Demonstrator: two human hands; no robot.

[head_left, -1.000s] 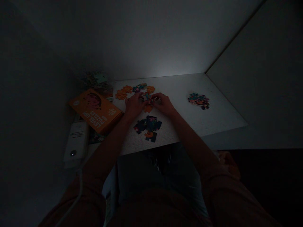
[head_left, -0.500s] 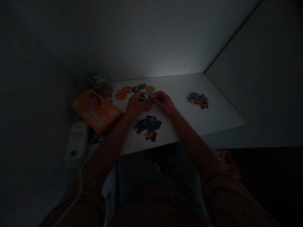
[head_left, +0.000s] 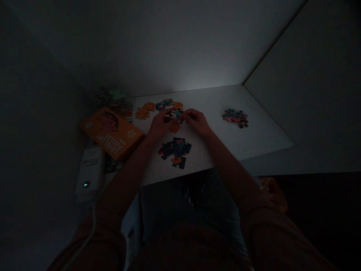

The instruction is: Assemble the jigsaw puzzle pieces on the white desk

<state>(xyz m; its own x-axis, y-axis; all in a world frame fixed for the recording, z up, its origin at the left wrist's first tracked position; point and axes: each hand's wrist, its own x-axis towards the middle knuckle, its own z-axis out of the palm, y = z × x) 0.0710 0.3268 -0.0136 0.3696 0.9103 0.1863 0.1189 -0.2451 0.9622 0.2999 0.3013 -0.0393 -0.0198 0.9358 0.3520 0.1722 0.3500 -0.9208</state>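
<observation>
The scene is dim. My left hand (head_left: pixel 158 123) and my right hand (head_left: pixel 197 121) meet over the white table (head_left: pixel 254 139), fingers pinched together on a small cluster of colourful puzzle pieces (head_left: pixel 177 114) held between them. An orange piece (head_left: pixel 175 128) lies just below the hands. Behind them sits a row of orange and dark joined pieces (head_left: pixel 153 107). A dark assembled patch with an orange spot (head_left: pixel 175 150) lies nearer to me.
An orange puzzle box (head_left: pixel 111 131) lies at the table's left edge, with a white device and cable (head_left: pixel 90 171) beside it. A small heap of loose pieces (head_left: pixel 236 117) sits at the right. Walls close in behind and at the right.
Both hands lifted the held pieces a little off the table and stay pinched together on them; the view shifted slightly.
</observation>
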